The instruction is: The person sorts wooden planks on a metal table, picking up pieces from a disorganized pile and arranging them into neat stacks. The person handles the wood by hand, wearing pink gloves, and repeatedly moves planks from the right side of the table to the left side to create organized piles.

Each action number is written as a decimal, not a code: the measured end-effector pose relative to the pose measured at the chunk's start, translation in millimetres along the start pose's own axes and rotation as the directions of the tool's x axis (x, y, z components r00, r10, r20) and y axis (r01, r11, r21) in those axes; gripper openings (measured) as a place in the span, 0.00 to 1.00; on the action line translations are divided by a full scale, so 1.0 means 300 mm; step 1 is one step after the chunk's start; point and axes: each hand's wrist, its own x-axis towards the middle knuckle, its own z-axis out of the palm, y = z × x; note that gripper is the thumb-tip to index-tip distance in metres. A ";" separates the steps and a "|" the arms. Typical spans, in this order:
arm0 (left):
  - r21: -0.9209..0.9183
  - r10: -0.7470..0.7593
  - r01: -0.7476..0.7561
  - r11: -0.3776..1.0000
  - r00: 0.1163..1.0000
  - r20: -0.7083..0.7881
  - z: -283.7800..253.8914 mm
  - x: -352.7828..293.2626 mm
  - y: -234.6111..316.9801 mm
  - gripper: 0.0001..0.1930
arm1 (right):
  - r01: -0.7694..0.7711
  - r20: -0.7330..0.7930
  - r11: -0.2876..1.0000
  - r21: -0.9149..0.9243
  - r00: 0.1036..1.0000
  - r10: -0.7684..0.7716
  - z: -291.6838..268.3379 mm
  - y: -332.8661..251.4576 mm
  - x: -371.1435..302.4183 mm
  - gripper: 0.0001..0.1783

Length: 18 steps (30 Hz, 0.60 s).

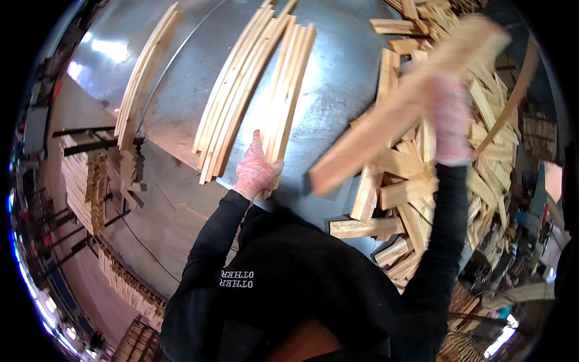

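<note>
My left hand [257,169], in a pinkish knitted glove, is closed round the near end of a small stack of wooden strips [289,84] lying on the metal table. Its thumb is on the stack's right side, and a finger points up along the left. Over the loose wood pile at the right, my right hand [449,117], gloved too and blurred by motion, holds a wooden board [386,123] in the air. The board slants from upper right to lower left. A wider row of wooden strips [241,90] lies just left of the stack.
Loose wooden pieces [407,184] lie jumbled across the table's right side. Farther left, another row of strips [145,72] stretches along the metal table [181,114]. Dark metal arms [90,145] jut out at the left edge, near stacked wood [78,187] below.
</note>
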 end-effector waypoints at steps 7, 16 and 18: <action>0.059 0.089 -0.090 0.994 0.996 0.017 -0.023 0.007 -0.031 0.62 | -0.145 -0.082 0.760 -0.634 0.989 0.121 0.631 0.714 0.123 0.35; 0.168 0.108 -0.085 0.982 0.986 -0.127 0.046 -0.010 0.019 0.58 | -0.563 -0.457 0.163 -0.810 0.780 0.428 0.127 0.645 0.082 0.47; 0.166 0.078 -0.066 0.984 0.995 -0.064 0.031 -0.003 0.032 0.58 | -0.457 -0.326 0.329 -0.826 0.864 0.383 0.148 0.646 0.108 0.50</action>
